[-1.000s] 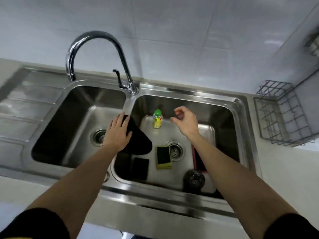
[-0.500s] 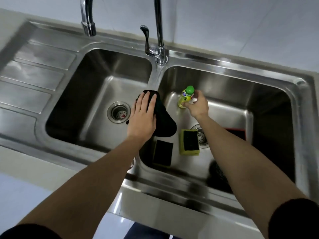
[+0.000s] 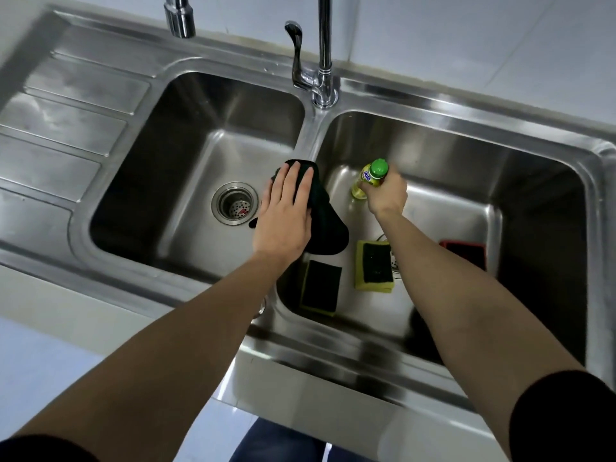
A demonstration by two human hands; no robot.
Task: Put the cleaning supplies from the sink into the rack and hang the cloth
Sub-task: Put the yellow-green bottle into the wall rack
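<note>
A small yellow bottle [image 3: 365,181] with a green cap stands in the right basin of the steel sink [image 3: 433,128], and my right hand [image 3: 386,195] is wrapped around it. My left hand [image 3: 286,215] lies flat, fingers together, on a black cloth [image 3: 328,225] draped over the divider between the basins. Two yellow sponges with dark scouring faces rest in the right basin: one [image 3: 375,270] by the drain, one [image 3: 321,291] leaning at the near left wall. A red-edged pad [image 3: 466,253] shows beside my right forearm. The rack is out of view.
The tap [image 3: 321,61] rises at the back between the basins, its spout [image 3: 180,18] over the left basin. The left basin holds only its drain strainer [image 3: 235,203]. A ribbed draining board [image 3: 66,128] lies far left. A dark round thing is half hidden under my right forearm.
The view has tilted down and closer, losing the rack. My right hand went from open above the basin to closing around the bottle. My left hand stays on the cloth.
</note>
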